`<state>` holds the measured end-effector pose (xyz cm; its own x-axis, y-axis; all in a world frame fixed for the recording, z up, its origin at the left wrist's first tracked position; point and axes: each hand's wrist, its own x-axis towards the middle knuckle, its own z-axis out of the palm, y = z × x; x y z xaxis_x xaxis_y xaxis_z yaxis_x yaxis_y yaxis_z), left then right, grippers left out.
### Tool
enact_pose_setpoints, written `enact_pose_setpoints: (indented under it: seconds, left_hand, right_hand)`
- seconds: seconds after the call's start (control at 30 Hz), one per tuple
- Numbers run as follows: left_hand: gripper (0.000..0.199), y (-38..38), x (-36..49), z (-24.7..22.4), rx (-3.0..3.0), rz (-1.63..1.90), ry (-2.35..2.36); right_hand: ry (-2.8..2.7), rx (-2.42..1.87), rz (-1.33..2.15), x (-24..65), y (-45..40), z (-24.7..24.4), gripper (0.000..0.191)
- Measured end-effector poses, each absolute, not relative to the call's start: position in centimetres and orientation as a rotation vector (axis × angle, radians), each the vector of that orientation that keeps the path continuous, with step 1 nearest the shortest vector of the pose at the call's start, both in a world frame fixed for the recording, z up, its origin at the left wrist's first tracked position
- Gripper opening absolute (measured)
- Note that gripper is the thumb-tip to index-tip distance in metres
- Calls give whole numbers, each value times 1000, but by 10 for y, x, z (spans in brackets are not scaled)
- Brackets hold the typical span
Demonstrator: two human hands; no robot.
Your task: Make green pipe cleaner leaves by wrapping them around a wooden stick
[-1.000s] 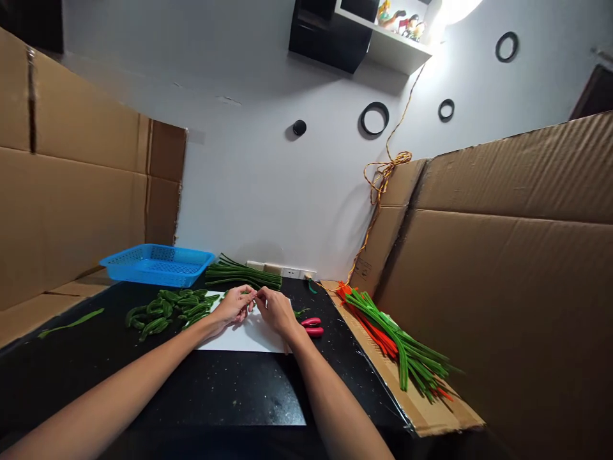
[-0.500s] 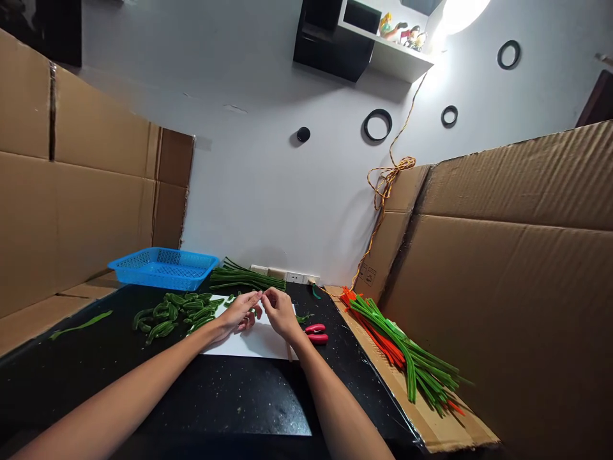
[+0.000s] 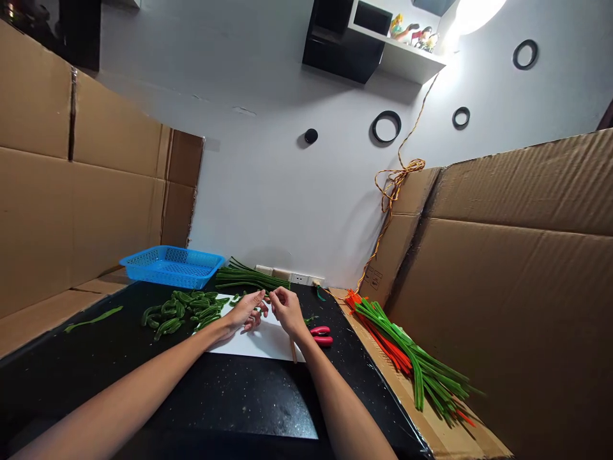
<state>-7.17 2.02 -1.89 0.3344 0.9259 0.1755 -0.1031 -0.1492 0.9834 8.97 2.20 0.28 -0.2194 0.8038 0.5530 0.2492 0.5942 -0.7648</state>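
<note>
We hold left hand [image 3: 248, 311] half-curled, right hand [image 3: 286, 309] with fingers bunched, just apart over white sheet [image 3: 249, 345]; cannot tell whether we grip anything. Green loops [image 3: 178, 310] lie left, red handles [image 3: 324, 341] right.

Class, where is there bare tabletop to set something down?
Bare: tabletop in front of the white sheet; also between the lone green strip and green loops. Crowded: around left hand and right hand, between loops and red handles.

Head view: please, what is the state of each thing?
Left hand: fingers loosely curled
Right hand: fingers bent, grip unclear
Looped green pieces: bent, heaped
Dark green stems: loosely bunched
Blue basket: upright, uncovered
Red-handled tool: handles apart, rest hidden
Bright green stems: lying over red stems
Orange cord: looped
Lamp: lit
</note>
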Motion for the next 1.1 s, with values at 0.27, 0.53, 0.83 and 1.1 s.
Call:
enact_pose_setpoints:
  seconds: [0.27,0.53,0.83,1.1]
  left_hand:
    - [65,24,-72,-19,1457,1164,802]
    - [60,20,-77,-14,1368,1207,774]
    - [58,17,-76,-13,1367,1261,752]
    - [58,17,-76,-14,1364,1298,796]
  right_hand:
    - [-1778,-884,593,90,21,5,32]
    - [-1763,-874,565,89,18,6,31]
    - [-1749,-813,645,88,20,2,16]
    - [-1768,-833,609,89,19,1,11]
